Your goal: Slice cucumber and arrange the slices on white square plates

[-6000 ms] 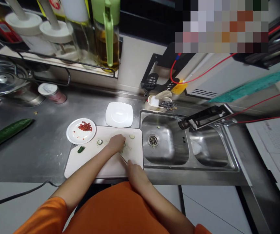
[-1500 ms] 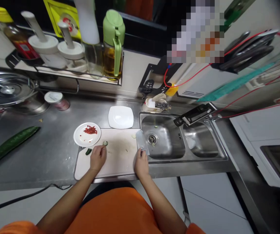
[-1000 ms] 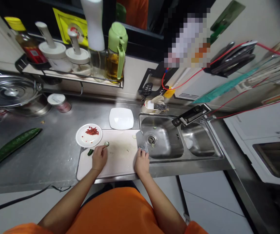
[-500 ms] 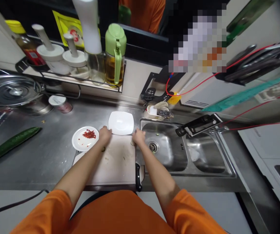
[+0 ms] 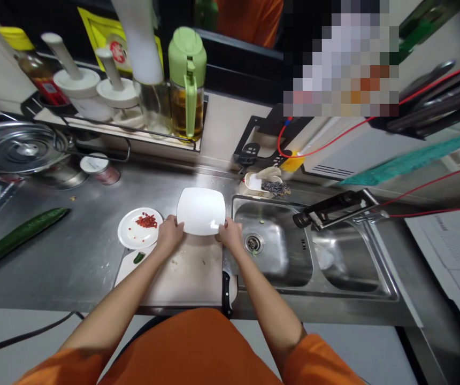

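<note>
A white, squarish plate [image 5: 200,211] is held at its two sides by both hands, over the far end of the cutting board [image 5: 190,278]. My left hand [image 5: 169,232] is closed on its left edge, and my right hand [image 5: 231,234] grips the right edge. Left of my left hand sits a round white plate [image 5: 128,230] with chopped red pieces [image 5: 147,220] on it. A green piece of vegetable [image 5: 139,258] lies on the board's left side. Beside the board's right edge rests a knife [image 5: 226,294] with a black handle; its blade is mostly hidden.
On the right is a double sink [image 5: 272,246] with a faucet [image 5: 334,208]. A cucumber [image 5: 21,235] lies at the left, near a lidded pot [image 5: 25,149] and a small can [image 5: 100,168]. A rack at the back holds an oil bottle [image 5: 188,85] and several seasoning containers.
Both hands have brought the white squarish plate slightly closer to me, and it looks larger. The green piece on the board's left has come into view as my left forearm shifted.
</note>
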`<move>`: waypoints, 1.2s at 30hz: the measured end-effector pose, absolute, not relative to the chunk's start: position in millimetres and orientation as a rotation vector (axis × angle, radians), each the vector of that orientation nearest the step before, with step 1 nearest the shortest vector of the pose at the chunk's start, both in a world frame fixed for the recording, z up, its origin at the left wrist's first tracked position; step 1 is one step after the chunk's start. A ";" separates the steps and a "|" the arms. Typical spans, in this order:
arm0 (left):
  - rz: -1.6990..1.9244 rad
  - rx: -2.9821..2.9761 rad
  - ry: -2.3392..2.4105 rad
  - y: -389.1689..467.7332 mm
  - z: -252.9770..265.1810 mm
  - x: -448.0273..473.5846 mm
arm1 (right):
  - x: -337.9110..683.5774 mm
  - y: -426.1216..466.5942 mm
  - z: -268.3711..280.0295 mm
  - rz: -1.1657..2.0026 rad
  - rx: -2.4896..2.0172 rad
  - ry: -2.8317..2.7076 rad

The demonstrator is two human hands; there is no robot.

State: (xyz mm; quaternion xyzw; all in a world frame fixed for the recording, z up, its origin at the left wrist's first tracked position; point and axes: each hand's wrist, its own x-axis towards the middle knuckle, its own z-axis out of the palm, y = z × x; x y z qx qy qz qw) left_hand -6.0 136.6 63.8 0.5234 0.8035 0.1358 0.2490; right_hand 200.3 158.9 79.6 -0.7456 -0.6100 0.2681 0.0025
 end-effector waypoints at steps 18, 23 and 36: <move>0.624 1.268 1.957 4.8 42.7 -9.1 | 191.9 35.4 84.0 0.707 -2.427 -2.106; 0.589 1.256 1.961 3.2 40.9 -7.2 | 191.4 35.1 82.9 0.706 -2.441 -2.124; 0.627 1.411 2.081 33.4 48.1 -48.8 | 176.1 32.9 92.3 0.479 -2.312 -2.292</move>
